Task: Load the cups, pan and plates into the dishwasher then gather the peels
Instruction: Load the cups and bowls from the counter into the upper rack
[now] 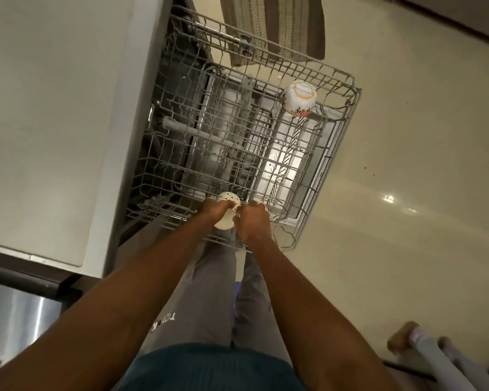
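You stood over the open dishwasher (pixel 153 108) with its upper rack (pixel 347 114) pulled out above the floor, the white counter (pixel 54 108) to your left. The rack was nearly bare: one white cup with gold and red decoration (pixel 299 97) sat mouth-down in the far right corner, well apart from your hands.

At the near edge of the rack, your left hand (pixel 215 210) gripped a white patterned cup (pixel 227 211), fingers curled round its side, the cup tipped over the near wires. Your right hand (pixel 251 221) was close beside it, touching it or nearly so, its fingers curled; a sliver of something reddish showed past the knuckles, but whether that hand held a second cup could not be told from this view.

The step in hand looked to be seating this cup. To do it well, you would have turned it fully mouth-down and set it between the tines, not on top of them, so it stood steady and left room alongside for the remaining cups. You would have let go only once it rested square on the wires.

The pan, plates and peels were not in view, so most of the task seemed still ahead.
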{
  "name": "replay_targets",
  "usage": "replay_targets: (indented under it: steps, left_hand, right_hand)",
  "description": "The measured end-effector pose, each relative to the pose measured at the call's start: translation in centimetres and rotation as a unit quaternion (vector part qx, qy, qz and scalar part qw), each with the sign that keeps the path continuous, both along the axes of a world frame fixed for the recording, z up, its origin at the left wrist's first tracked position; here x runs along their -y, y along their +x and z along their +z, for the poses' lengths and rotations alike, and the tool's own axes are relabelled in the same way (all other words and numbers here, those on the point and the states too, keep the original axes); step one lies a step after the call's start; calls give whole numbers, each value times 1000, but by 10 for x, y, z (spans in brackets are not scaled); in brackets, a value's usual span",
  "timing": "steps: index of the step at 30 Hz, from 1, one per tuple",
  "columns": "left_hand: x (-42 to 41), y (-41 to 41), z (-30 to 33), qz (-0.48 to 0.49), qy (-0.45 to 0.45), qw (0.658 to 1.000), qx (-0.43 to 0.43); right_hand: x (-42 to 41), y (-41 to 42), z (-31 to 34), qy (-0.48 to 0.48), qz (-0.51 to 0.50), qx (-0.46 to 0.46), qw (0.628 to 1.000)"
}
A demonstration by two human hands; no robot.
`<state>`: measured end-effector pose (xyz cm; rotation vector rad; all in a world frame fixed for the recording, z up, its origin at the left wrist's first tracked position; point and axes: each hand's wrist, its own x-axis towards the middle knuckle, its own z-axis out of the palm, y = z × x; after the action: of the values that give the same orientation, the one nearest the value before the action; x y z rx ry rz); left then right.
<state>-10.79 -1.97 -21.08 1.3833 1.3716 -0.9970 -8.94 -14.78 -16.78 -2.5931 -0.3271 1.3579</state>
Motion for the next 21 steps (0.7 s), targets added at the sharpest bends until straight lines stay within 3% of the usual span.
replay_targets:
  steps: [12,21]
  left_hand:
    - [-8,-12,-18,16,21,1000,17]
    - [-15,-10,-7,-114,39,993,21]
  right_hand:
    - [-3,0,-4,-32,51,20,998]
    - [-4,9,6,-26,53,-11,998]
